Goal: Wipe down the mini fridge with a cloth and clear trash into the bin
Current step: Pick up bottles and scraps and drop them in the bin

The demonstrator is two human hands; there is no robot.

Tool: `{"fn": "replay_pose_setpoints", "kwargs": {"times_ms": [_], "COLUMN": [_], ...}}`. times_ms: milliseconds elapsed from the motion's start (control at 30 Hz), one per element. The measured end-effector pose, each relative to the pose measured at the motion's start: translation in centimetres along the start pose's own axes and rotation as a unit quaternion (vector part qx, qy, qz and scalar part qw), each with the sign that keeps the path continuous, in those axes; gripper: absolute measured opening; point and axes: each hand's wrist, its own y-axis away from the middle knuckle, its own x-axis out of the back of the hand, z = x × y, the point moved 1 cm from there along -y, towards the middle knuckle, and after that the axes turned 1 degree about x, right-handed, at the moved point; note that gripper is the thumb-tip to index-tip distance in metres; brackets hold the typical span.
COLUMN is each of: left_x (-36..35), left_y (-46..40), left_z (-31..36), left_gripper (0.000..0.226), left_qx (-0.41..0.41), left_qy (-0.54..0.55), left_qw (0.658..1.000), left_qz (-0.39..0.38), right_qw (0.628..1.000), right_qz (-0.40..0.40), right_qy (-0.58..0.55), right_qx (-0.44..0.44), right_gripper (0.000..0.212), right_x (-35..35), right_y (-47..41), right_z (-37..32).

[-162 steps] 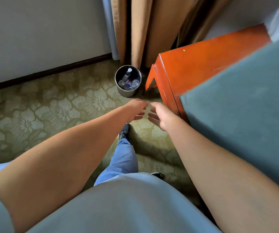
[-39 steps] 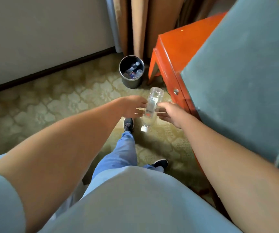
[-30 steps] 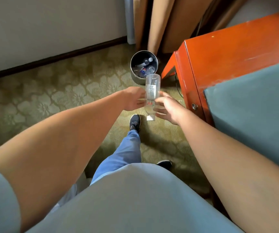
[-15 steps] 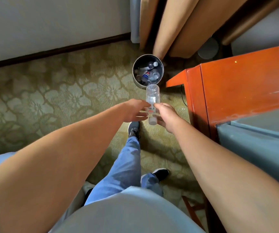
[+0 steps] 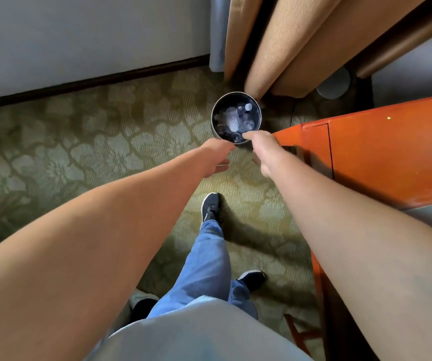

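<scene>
metal bin (image 5: pixel 257 110) stands on the patterned carpet (image 5: pixel 79 152) against the curtain (image 5: pixel 274 48), just beside the corner of the orange wooden table (image 5: pixel 391 147), with clear plastic bottles (image 5: pixel 231 118) heaped inside, so my trash has a place to land. i hold both arms out over its near rim: my left hand (image 5: pixel 216 158) and my right hand (image 5: pixel 260 149) each hang loose-fingered and hold nothing i can see, set apart on either side of the mouth, i judge to let things fall in. no cloth or fridge shows from here.
</scene>
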Motion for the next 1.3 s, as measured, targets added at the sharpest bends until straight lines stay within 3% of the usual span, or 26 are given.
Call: {"fn": "replay_pose_setpoints", "kwargs": {"times_ms": [67, 200, 333, 567, 1000, 1300], "left_x": [-0.3, -1.4, -2.9, -6.6, -16.8, -25.6], "left_y": [0.4, 1.7, 4.2, 10.4, 24.1, 29.6], "left_z": [-0.4, -1.5, -2.8, -7.2, -26.4, -38.4], "left_gripper": [0.015, 0.021, 0.024, 0.024, 0.026, 0.014], "left_qx": [-0.001, -0.009, -0.023, -0.056, -0.131, -0.174], "left_qy": [0.0, -0.015, -0.024, -0.048, -0.178, -0.321], "left_qw": [1.0, 1.0, 0.999, 0.997, 0.97, 0.919], "left_qz": [-0.006, -0.017, -0.027, -0.037, -0.097, -0.147], "right_qw": [1.0, 1.0, 0.999, 0.997, 0.988, 0.977], "right_qz": [0.004, 0.01, 0.012, 0.028, 0.068, 0.063], "right_qy": [0.002, -0.003, -0.02, -0.067, -0.139, -0.2], "right_qx": [-0.007, -0.029, -0.034, -0.011, 0.029, 0.031], "right_gripper": [0.024, 0.04, 0.039, 0.016, 0.027, 0.027], "right_x": [0.3, 1.3, 2.3, 5.4, 16.2, 21.4], "right_y": [0.6, 2.4, 5.0, 11.6, 28.1, 35.9], "right_z": [0.6, 2.7, 4.7, 9.5, 31.0, 45.0]}}
